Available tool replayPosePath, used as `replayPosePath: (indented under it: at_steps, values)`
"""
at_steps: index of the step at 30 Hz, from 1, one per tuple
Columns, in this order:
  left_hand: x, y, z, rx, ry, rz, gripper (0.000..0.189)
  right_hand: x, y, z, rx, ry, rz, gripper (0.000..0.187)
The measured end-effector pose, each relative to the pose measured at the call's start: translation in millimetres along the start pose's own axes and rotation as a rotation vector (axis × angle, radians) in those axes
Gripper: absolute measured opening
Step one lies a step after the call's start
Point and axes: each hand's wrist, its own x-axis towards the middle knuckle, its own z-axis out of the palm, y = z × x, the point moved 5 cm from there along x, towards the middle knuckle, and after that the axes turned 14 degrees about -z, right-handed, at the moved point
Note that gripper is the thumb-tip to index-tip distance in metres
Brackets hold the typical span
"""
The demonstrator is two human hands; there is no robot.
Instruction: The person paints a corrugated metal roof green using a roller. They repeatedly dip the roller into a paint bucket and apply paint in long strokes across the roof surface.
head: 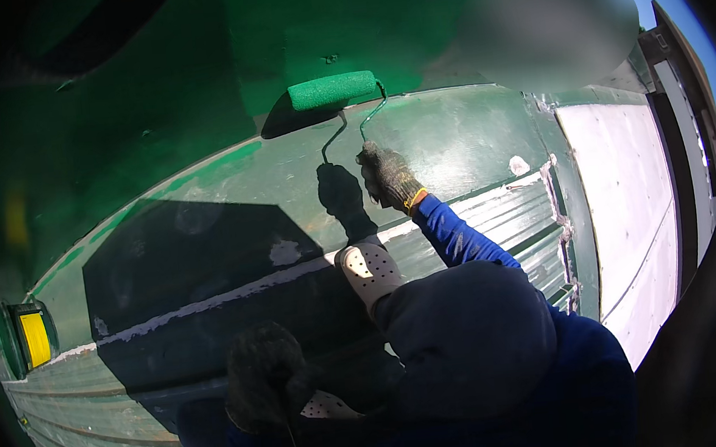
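Note:
My right hand (390, 176), in a dark knit glove with a yellow cuff, is closed around the handle end of a paint roller (332, 90). Wet-looking green paint covers the roller sleeve, which lies at the edge between the bright green panel (194, 97) and the paler green metal ledge (445, 129). The roller casts a shadow to its left. My left hand (265, 372), also gloved, is low in deep shadow near my leg; a thin line runs down from it, and its grip is unclear. Fresh green streaks (200, 167) mark the ledge's edge.
I wear pale perforated clogs (372, 270) on ribbed metal sheeting (92, 400) with whitish patches along its seam. A dark object with a yellow panel (36, 338) stands at the far left. White panels (624, 200) are at the right; a large dark shadow crosses the ledge.

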Motion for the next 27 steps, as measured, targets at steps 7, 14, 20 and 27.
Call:
replayPosePath:
  at_steps: [7, 14, 20, 27]
  values:
    - [-1.3, -6.5, -6.3, -0.083, -0.019, -0.089, 0.025, -14.5, -41.6, -28.5, 0.343, 0.168, 0.082, 0.033]
    - [-0.2, -9.6, -4.8, -0.077, -0.024, -0.119, 0.026, -15.3, -93.0, -40.0, -0.126, 0.259, -0.278, 0.053]
    - [0.7, -6.0, -5.7, -0.077, 0.002, -0.018, 0.022, -16.5, -31.4, -42.0, -0.046, 0.353, 0.066, 0.062]
    - [8.1, -10.2, -0.5, -0.131, -0.066, 0.001, 0.022, -13.1, -42.8, -47.9, -0.047, 0.297, -0.048, 0.058]
